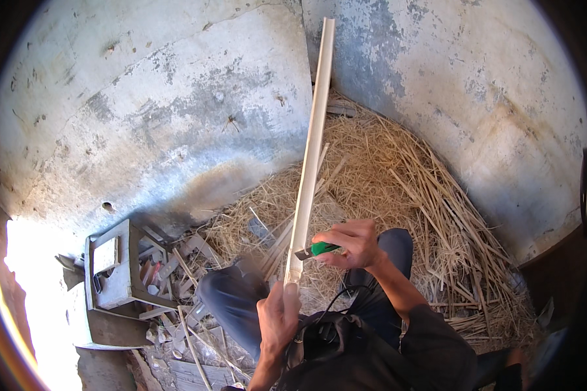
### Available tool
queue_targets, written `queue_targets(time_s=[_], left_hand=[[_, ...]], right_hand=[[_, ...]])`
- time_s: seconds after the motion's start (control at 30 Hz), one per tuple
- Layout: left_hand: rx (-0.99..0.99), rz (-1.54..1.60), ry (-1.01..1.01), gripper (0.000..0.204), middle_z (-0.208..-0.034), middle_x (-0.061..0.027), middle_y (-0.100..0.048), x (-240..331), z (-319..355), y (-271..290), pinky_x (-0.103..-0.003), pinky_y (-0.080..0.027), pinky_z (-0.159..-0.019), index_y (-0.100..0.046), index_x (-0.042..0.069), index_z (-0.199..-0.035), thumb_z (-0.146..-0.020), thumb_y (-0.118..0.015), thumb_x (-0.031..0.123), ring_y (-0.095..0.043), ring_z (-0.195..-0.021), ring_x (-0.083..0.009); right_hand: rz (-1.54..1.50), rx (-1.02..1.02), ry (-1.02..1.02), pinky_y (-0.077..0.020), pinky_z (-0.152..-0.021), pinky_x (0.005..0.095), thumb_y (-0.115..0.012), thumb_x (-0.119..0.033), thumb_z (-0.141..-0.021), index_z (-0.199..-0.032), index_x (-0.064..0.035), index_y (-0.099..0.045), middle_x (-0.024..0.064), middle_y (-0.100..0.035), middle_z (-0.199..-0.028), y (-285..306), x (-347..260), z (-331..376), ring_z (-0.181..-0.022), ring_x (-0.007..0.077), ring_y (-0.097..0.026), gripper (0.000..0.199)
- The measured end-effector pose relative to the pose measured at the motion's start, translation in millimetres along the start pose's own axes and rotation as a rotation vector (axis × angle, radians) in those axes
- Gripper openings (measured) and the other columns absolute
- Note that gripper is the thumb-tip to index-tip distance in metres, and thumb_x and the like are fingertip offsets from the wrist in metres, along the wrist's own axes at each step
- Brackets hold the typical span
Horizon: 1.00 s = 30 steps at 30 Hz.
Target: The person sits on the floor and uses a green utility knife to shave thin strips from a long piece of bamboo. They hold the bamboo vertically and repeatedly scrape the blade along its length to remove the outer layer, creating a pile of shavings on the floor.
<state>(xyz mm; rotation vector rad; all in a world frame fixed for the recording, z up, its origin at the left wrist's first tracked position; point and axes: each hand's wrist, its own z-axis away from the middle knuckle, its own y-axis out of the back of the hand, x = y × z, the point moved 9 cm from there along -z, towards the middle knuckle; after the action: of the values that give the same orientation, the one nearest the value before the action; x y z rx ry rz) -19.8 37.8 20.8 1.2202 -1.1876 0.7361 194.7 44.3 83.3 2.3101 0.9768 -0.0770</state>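
A long pale split bamboo strip (314, 130), hollow like a trough, reaches from my lap up toward the corner of the walls. My left hand (278, 318) is closed around its near end. In my right hand (351, 243) is a utility knife (322, 248) with a green handle, the fingers wrapped round it. Its short, dark blade lies at the strip's inner face, a little above my left hand. Whether the edge bites into the bamboo I cannot tell.
Straw-like shavings (365, 156) heap up in the corner, with thin sticks (437, 215) along the right. A worn wooden box frame (114, 277) stands at the left beside wood scraps (195, 251). Peeling walls (176, 98) rise close behind, and my bent knees flank the strip.
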Motion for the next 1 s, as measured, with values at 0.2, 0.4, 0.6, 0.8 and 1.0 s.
queue_targets(time_s=[0.2,0.4,0.6,0.8,1.0], left_hand=[[-0.058,-0.043,0.042,0.042,-0.061,-0.0022,-0.054,-3.4,16.8,-5.3,-0.030,-0.040,-0.052,-0.054,0.000,-0.080,-0.114,-0.055,0.025,-0.051,-0.059,-0.0074],[-0.053,0.051,0.133,0.040,-0.061,-0.0010,-0.054,-14.7,20.2,-7.7,-0.029,-0.039,-0.050,-0.055,0.001,-0.081,-0.114,-0.053,0.022,-0.050,-0.056,-0.0064],[0.029,-0.062,0.029,0.025,-0.061,-0.0089,-0.061,-3.8,2.6,-6.1,-0.034,-0.047,-0.054,-0.056,-0.001,-0.088,-0.109,-0.060,0.012,-0.061,-0.055,-0.0143],[0.017,-0.026,0.056,0.015,-0.064,-0.0156,-0.062,1.9,0.4,-6.1,-0.035,-0.050,-0.056,-0.058,-0.002,-0.096,-0.105,-0.063,0.008,-0.067,-0.056,-0.0211],[0.065,-0.108,-0.051,0.010,-0.065,-0.0185,-0.060,2.3,2.8,-2.0,-0.035,-0.051,-0.056,-0.060,-0.002,-0.098,-0.103,-0.063,0.006,-0.064,-0.055,-0.0223]], right_hand=[[0.029,0.265,-0.346,-0.0436,-0.048,0.0308,-0.067,-0.050,-0.106,-0.100,-0.0054,-0.079,0.0029,-0.070,-0.073,32.4,92.8,13.9,-0.056,0.0103,-0.060,0.047],[-0.131,0.275,-0.463,-0.0546,-0.058,0.0311,-0.074,-0.044,-0.102,-0.104,-0.0016,-0.079,0.0111,-0.078,-0.087,52.7,98.3,20.6,-0.071,0.0152,-0.073,0.043],[-0.119,-0.057,-0.097,-0.0536,-0.056,0.0324,-0.086,-0.040,-0.088,-0.100,-0.0124,-0.080,0.0012,-0.077,-0.082,-3.8,18.6,13.5,-0.063,0.0176,-0.071,0.030],[-0.088,-0.088,-0.047,-0.0516,-0.053,0.0330,-0.087,-0.039,-0.087,-0.096,-0.0177,-0.079,-0.0034,-0.074,-0.077,-11.7,-3.4,2.0,-0.058,0.0180,-0.068,0.024],[-0.023,-0.076,-0.007,-0.0501,-0.051,0.0321,-0.087,-0.043,-0.086,-0.095,-0.0199,-0.079,-0.0052,-0.071,-0.074,-5.4,-6.8,-4.5,-0.057,0.0163,-0.067,0.026]])
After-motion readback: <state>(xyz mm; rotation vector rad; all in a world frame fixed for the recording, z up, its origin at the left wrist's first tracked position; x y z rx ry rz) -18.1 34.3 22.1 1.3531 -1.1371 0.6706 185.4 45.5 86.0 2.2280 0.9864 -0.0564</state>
